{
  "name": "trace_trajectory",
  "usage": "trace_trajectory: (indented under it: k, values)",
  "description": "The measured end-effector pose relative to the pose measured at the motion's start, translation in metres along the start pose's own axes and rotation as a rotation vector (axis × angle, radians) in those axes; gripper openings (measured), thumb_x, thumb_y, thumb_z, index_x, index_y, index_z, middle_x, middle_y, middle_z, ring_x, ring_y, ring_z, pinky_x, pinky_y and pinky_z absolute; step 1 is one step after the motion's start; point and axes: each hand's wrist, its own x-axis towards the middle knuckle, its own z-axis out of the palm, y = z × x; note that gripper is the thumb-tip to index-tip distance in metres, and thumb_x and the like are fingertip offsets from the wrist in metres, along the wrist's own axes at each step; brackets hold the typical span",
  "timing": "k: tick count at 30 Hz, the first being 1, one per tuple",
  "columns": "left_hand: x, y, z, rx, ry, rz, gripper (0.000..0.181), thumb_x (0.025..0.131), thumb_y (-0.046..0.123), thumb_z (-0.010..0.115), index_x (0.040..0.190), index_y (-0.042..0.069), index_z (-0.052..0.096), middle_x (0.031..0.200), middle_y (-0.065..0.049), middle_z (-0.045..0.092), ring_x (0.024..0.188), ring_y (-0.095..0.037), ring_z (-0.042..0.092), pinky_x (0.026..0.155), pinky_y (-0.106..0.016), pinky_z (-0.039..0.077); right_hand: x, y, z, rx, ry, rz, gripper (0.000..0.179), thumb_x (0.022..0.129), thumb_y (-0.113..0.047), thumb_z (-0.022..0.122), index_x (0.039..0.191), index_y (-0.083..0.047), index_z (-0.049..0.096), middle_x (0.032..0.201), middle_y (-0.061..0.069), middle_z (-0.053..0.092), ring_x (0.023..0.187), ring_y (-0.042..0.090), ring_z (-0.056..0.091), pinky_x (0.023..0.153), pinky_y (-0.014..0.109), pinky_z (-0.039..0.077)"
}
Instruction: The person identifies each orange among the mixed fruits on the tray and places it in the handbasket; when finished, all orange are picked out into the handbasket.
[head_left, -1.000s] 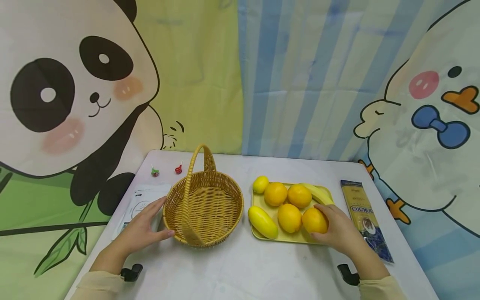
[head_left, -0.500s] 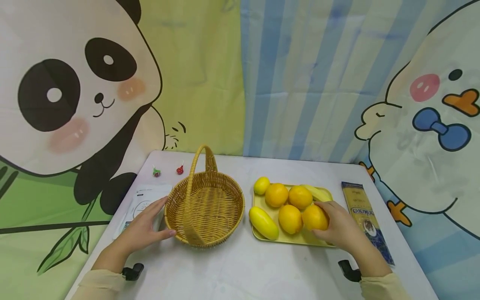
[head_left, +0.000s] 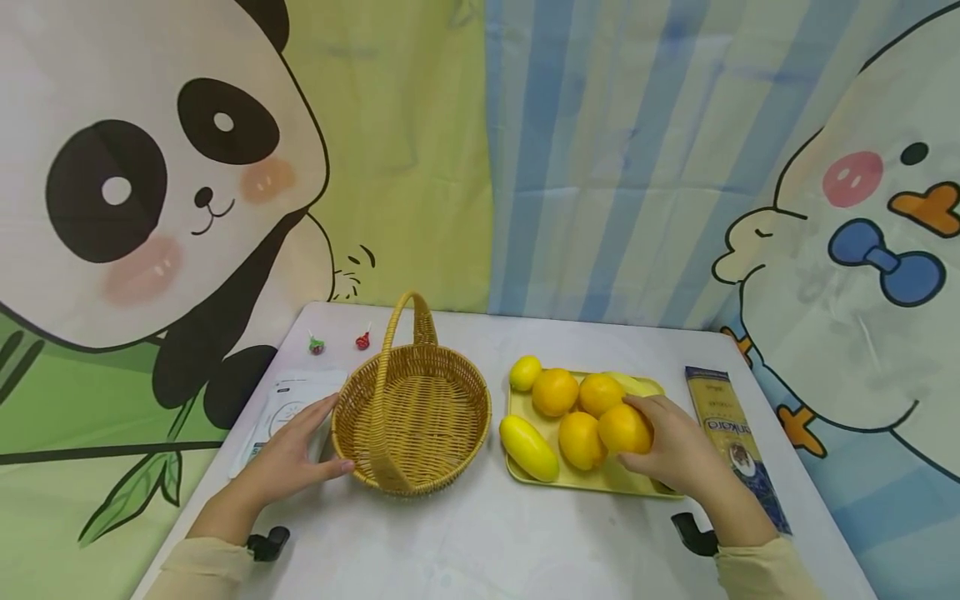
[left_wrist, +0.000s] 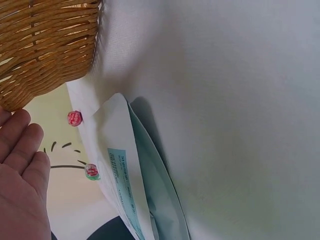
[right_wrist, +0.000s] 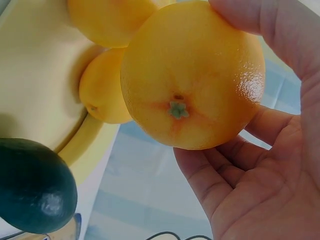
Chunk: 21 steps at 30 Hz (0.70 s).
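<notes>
My right hand [head_left: 671, 442] holds an orange [head_left: 626, 428] between thumb and fingers, over the right part of the yellow tray [head_left: 592, 481]. In the right wrist view this orange [right_wrist: 192, 75] shows its green stem mark, and the right hand's fingers [right_wrist: 200, 175] support it from one side. Several other oranges [head_left: 581, 441] lie on the tray, with a lemon [head_left: 526, 373], a long yellow fruit [head_left: 529, 448] and a partly hidden banana [head_left: 636, 385]. My left hand [head_left: 285, 458] spreads extended fingers at the left side of a wicker basket [head_left: 427, 417], which is empty inside.
A dark green, smooth fruit [right_wrist: 37, 185] lies by the tray's edge, mostly hidden in the head view. A gold and blue packet [head_left: 735, 442] lies at the right. A white pouch [head_left: 292, 400] and two lollipops, one red [head_left: 363, 341], one green [head_left: 317, 345], lie left.
My right hand has lifted the orange a little and shifted it slightly left, towards the other oranges. My left hand stays beside the basket. The head view has shifted slightly.
</notes>
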Motion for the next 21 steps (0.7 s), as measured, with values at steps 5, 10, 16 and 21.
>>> trace_trajectory:
  k: [5, 10, 16, 21]
  values:
    - [0.0, 0.0, 0.0, -0.001, -0.003, -0.007, 0.119, 0.076, 0.072, 0.081, 0.167, 0.017, 0.026, 0.169, -0.021, 0.034, 0.151, -0.053, 0.034, 0.113, -0.08, 0.034, 0.003, -0.004, 0.0, 0.001, -0.003, 0.004, 0.083, 0.078, -0.031, 0.091, 0.148, -0.005, 0.055, 0.143, 0.017, 0.061, 0.123, 0.038, 0.063, 0.103, 0.062, 0.056]
    - [-0.001, -0.001, 0.0, -0.004, -0.002, -0.008, 0.119, 0.076, 0.071, 0.081, 0.167, 0.017, 0.026, 0.169, -0.021, 0.034, 0.151, -0.053, 0.034, 0.113, -0.08, 0.034, 0.006, -0.009, -0.001, 0.006, 0.002, -0.02, 0.082, 0.078, -0.03, 0.09, 0.148, -0.005, 0.055, 0.142, 0.017, 0.061, 0.122, 0.037, 0.063, 0.103, 0.061, 0.056]
    - [-0.001, -0.001, 0.0, 0.006, 0.0, -0.01, 0.119, 0.077, 0.072, 0.08, 0.167, 0.017, 0.026, 0.169, -0.02, 0.034, 0.151, -0.052, 0.034, 0.113, -0.08, 0.035, 0.012, -0.014, -0.003, 0.006, 0.007, -0.044, 0.082, 0.077, -0.03, 0.09, 0.148, -0.005, 0.055, 0.14, 0.017, 0.061, 0.119, 0.035, 0.063, 0.102, 0.059, 0.057]
    - [-0.001, 0.001, -0.001, 0.012, -0.007, -0.024, 0.119, 0.076, 0.072, 0.08, 0.167, 0.017, 0.026, 0.169, -0.02, 0.034, 0.151, -0.053, 0.034, 0.113, -0.08, 0.034, 0.017, -0.018, -0.005, 0.0, 0.022, -0.078, 0.081, 0.078, -0.029, 0.09, 0.146, -0.004, 0.056, 0.138, 0.018, 0.062, 0.116, 0.034, 0.064, 0.098, 0.057, 0.059]
